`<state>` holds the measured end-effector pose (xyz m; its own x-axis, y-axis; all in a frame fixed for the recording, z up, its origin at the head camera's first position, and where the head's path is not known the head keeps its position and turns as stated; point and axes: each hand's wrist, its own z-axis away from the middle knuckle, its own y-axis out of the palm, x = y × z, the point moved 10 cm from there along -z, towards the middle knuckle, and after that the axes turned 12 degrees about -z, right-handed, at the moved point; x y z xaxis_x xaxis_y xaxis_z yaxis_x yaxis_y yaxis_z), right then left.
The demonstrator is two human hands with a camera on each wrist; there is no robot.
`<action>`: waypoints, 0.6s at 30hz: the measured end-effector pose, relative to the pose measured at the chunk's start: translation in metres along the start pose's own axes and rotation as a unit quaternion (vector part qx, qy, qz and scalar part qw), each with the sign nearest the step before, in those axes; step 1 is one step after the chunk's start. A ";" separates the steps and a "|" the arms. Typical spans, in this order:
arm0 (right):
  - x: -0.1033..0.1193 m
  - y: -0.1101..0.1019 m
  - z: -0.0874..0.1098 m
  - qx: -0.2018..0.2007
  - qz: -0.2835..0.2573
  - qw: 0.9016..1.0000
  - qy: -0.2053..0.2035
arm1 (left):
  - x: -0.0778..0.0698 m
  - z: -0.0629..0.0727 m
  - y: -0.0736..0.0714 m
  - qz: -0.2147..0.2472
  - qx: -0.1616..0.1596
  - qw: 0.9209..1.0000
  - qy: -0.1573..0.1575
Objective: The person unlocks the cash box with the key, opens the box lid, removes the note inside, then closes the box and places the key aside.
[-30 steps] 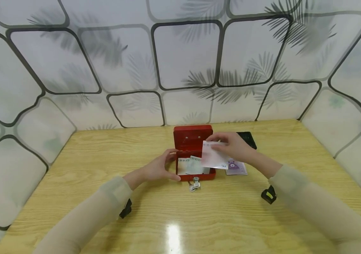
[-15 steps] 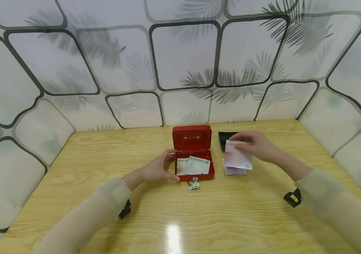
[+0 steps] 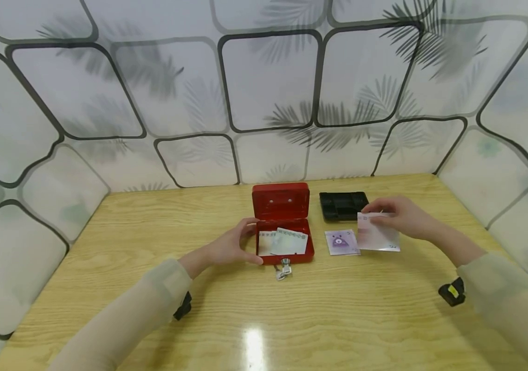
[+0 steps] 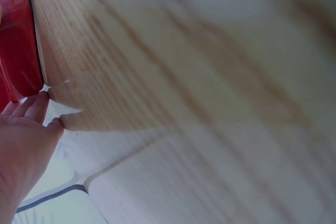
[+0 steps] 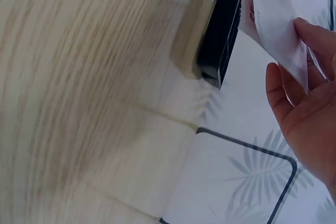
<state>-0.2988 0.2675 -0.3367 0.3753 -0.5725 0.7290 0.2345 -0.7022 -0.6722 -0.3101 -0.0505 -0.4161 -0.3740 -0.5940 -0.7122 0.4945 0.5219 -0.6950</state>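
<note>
The right hand pinches a pink note between thumb and fingers above the bench, right of a purple note and near a black tray; the note may be folded or doubled. The left hand, fingers and thumb spread wide, holds the left end of the open red box, where pale notes lie.

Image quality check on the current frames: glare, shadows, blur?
Head: bright glare on the table near the bottom edge, soft shadow below the right sleeve. Left wrist: wood grain smears toward the upper right; the red box looks sharper. Right wrist: dark patch beside the black tray, shadow or reflection, unclear.
</note>
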 end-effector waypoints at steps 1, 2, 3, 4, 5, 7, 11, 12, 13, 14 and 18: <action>-0.003 -0.001 0.000 0.001 0.002 1.000 0.003 | 0.000 0.000 0.000 -0.002 0.000 1.000 -0.002; -0.005 -0.001 0.001 0.003 0.003 1.000 0.003 | 0.000 0.000 0.000 -0.004 0.000 1.000 -0.004; -0.007 -0.001 0.001 0.005 0.004 1.000 0.004 | 0.000 0.000 0.000 -0.005 0.000 1.000 -0.004; -0.010 -0.001 0.001 0.007 0.004 1.000 0.005 | 0.000 0.000 0.000 -0.006 0.000 1.000 -0.003; -0.012 -0.001 0.001 0.009 0.004 1.000 0.004 | 0.000 0.000 -0.001 -0.006 -0.001 1.000 -0.002; -0.016 0.001 0.001 0.014 0.003 1.000 0.007 | -0.001 0.000 -0.001 -0.003 -0.002 1.000 0.002; -0.028 0.006 0.001 0.026 0.006 0.999 0.022 | -0.001 -0.001 0.000 0.005 -0.004 1.000 0.011; -0.031 0.008 0.001 0.030 0.005 0.999 0.030 | -0.001 -0.001 0.000 0.007 -0.004 1.000 0.013; -0.035 0.009 0.001 0.033 0.004 0.999 0.035 | -0.001 -0.001 0.000 0.009 -0.005 1.000 0.015; -0.038 0.010 0.002 0.036 0.003 0.999 0.039 | 0.000 -0.001 0.000 0.008 -0.006 1.000 0.015; -0.047 0.015 0.002 0.039 0.007 0.998 0.049 | 0.001 -0.002 0.000 0.005 -0.007 1.000 0.012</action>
<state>-0.3112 0.2847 -0.3814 0.2912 -0.6229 0.7261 0.3010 -0.6608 -0.6876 -0.3117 -0.0498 -0.4168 -0.3872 -0.5744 -0.7212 0.4877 0.5362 -0.6889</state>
